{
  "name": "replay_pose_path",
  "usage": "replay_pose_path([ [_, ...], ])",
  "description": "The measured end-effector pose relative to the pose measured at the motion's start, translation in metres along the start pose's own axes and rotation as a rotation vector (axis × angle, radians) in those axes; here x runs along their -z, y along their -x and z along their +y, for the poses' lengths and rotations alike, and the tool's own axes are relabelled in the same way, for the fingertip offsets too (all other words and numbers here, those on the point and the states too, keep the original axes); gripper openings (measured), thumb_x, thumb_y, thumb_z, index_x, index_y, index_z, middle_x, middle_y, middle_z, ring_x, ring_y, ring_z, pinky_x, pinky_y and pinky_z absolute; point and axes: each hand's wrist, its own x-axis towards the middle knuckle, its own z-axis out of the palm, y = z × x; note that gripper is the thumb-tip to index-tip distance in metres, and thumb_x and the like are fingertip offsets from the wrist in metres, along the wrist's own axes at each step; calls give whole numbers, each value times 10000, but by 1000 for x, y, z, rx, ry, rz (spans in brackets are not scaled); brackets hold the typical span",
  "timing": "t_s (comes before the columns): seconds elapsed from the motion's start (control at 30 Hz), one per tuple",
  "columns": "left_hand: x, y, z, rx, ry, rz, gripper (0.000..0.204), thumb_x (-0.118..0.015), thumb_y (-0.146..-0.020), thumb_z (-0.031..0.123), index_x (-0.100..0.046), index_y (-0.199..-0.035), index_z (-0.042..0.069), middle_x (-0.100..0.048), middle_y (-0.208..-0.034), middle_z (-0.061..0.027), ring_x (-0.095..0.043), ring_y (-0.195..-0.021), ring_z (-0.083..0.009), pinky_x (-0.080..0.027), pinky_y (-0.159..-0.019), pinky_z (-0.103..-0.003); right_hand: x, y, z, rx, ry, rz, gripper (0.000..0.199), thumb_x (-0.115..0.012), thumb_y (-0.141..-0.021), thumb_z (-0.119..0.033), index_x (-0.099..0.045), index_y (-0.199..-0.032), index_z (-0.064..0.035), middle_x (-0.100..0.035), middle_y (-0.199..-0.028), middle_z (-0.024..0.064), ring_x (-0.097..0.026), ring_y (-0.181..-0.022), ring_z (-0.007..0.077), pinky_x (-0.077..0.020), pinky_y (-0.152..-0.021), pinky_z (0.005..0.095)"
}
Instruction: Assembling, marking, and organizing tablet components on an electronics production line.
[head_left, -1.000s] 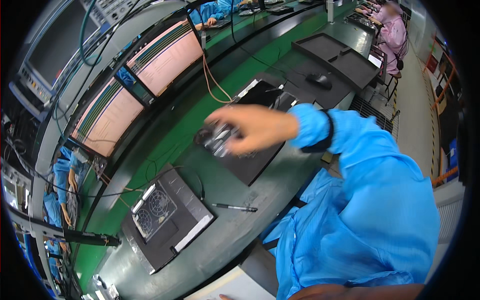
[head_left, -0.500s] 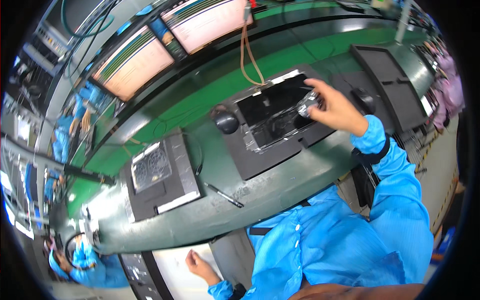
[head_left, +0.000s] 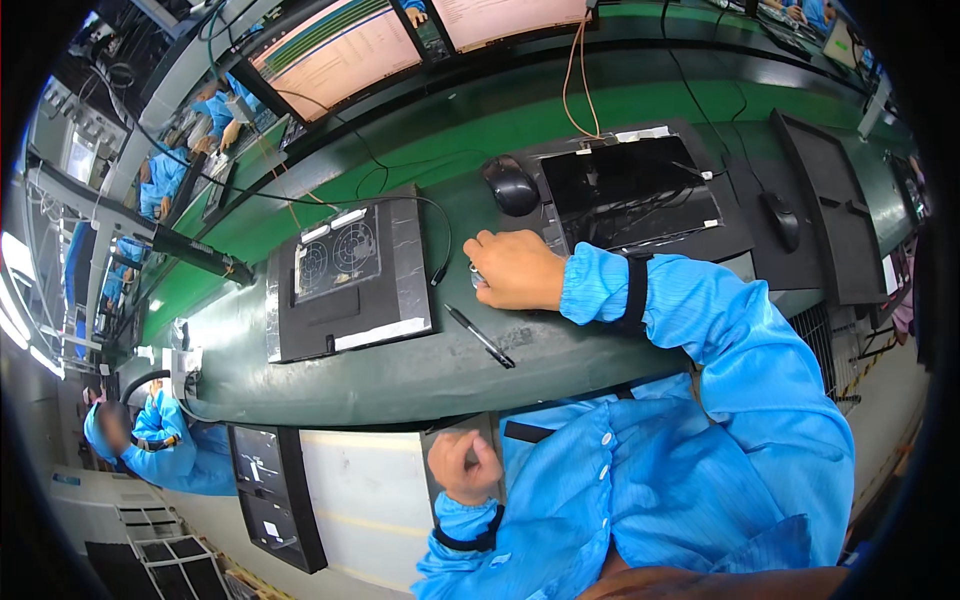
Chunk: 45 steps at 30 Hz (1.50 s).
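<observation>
- Nearest, below the table edge, the left hand [head_left: 463, 467] is loosely curled, thumb and forefinger apart with a small gap between.
- Left of it lies a pale flat surface [head_left: 365, 495], with a black tray [head_left: 305, 510] along its left side.
- On the green table [head_left: 570, 362], a black pen [head_left: 480, 337] lies slantwise, near the right hand.
- Farther in, the right hand [head_left: 518, 270] is clamped, fingers bent, on a small shiny piece [head_left: 476, 275], mostly hidden; its kind I cannot tell. The piece is at the fingertips, over the table.
- To the left, a dark pad [head_left: 385, 302] bears a clear plate [head_left: 337, 258] marked with circles.
- Beyond the right hand sit a black mouse [head_left: 512, 187] and, to its right, a glossy black panel [head_left: 635, 195].
- Far off stand two lit monitors [head_left: 335, 60].
</observation>
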Motion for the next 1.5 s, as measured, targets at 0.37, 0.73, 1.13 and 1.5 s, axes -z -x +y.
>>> replay_pose_path([
  [0.37,-48,-62,-56,595,427,-189,124,-657,-969,91,-678,-949,-29,-625,-736,-46,-552,-643,-104,-446,-579,-259,96,132,14,-175,-43,372,498,-730,-874,-325,-611,-1285,-72,-653,-1030,116,-659,-742,247,-552,-674,376],
  [0.73,-41,-75,-40,595,432,-199,180,-590,-1034,151,-641,-958,-4,-527,-650,-6,-441,-544,-45,-330,-508,-199,229,406,191,-1243,657,323,525,-613,-925,-483,-663,-1155,-14,-679,-1136,207,-632,-1110,401,-508,-951,490],
  [1.13,-51,-77,-44,644,475,-155,132,-607,-1022,117,-658,-988,0,-583,-685,-14,-498,-564,-53,-375,-507,-202,217,441,193,-1094,547,449,318,-689,-893,-258,-633,-1085,-11,-680,-1031,244,-649,-967,447,-512,-824,509],
  [1.5,-34,-76,37,461,1025,-390,925,-878,-811,330,-371,-1537,60,-602,-1304,-127,-633,-1109,-239,-521,-930,-391,136,353,30,-92,630,574,191,-708,-812,22,-656,-997,19,-600,-849,158,-583,-707,356,-499,-686,458],
])
